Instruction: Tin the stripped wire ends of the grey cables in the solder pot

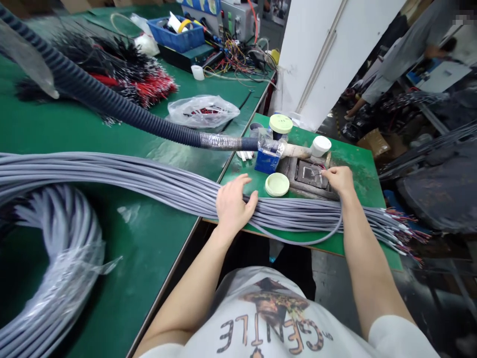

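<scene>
Pressing the grey cable bundle [167,191] (ends [406,236] point right), left hand [233,206] flat, right hand [338,180] pinching a wire [319,172].

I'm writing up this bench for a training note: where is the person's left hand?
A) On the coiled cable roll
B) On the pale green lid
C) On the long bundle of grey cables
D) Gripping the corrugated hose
C. The left hand lies on top of the long bundle of grey cables stretched across the bench.

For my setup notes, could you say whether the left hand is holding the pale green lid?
No, the left hand rests on the grey cable bundle, beside the pale green lid.
</scene>
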Tool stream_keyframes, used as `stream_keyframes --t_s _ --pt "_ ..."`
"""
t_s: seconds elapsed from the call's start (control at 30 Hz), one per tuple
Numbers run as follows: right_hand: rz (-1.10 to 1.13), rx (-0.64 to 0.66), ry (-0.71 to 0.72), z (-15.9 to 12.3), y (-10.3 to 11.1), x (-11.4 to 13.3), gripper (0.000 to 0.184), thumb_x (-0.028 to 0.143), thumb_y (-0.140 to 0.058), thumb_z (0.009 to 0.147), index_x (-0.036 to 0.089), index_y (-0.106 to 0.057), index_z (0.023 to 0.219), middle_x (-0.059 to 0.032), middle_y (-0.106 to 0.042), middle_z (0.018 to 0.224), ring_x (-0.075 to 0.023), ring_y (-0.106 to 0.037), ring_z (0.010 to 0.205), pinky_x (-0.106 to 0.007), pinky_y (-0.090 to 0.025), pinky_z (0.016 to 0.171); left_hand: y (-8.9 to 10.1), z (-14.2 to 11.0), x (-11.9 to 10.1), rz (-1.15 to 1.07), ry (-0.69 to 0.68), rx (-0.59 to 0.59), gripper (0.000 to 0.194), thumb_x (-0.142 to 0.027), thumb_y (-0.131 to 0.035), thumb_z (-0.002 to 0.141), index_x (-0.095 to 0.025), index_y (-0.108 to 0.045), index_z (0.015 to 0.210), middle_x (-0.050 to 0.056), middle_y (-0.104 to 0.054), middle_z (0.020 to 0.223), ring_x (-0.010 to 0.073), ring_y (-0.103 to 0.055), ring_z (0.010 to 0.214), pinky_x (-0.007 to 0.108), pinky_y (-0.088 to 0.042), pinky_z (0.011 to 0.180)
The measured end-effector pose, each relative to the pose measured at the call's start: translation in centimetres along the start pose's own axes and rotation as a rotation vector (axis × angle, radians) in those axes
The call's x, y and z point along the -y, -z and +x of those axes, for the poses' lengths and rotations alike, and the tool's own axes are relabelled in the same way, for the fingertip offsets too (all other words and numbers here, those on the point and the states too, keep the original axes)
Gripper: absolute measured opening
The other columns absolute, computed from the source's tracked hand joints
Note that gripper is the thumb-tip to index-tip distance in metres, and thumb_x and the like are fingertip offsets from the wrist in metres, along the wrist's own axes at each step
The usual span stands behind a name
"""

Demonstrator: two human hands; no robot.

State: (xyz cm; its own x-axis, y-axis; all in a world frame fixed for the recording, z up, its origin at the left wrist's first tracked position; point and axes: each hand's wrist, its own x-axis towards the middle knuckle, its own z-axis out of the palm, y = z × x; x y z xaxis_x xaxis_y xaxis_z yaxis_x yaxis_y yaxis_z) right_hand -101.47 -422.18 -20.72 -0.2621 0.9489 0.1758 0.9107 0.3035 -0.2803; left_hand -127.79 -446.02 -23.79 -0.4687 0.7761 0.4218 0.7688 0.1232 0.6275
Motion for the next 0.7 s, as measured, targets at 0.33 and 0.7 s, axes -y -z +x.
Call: stream_keyframes --t_s 0.33,0.7 --pt "-0.082 0.048 -0.046 0.8 -2.4 -0.8 0.033 0.045 -0.059 0.074 0.017 -0.077 0.071 -0.0065 -0.069 0.065 -0.018 -0.06 0.063 -0.027 -0.035 0.057 -0.8 0.1 -0.2 0.048 -0.068 -0.019 0.026 -0.031 -0.056 0.083 -0.022 -0.058 0.107 0.006 -0.066 0.116 0.0242 -0.06 0.105 0.036 -0.037 0.091" --pt "-0.147 0.101 -0.046 0.8 -2.6 -0.4 0.029 0.042 -0.06 0.075 0.019 -0.079 0.077 -0.0076 -0.073 0.075 -0.0205 -0.063 0.07 -0.028 -0.039 0.061 -1.0 0.2 0.0 0.039 -0.092 -0.034 0.025 -0.031 -0.057 0.083 -0.021 -0.06 0.105 0.006 -0.067 0.113 0.024 -0.061 0.104 0.037 -0.035 0.091"
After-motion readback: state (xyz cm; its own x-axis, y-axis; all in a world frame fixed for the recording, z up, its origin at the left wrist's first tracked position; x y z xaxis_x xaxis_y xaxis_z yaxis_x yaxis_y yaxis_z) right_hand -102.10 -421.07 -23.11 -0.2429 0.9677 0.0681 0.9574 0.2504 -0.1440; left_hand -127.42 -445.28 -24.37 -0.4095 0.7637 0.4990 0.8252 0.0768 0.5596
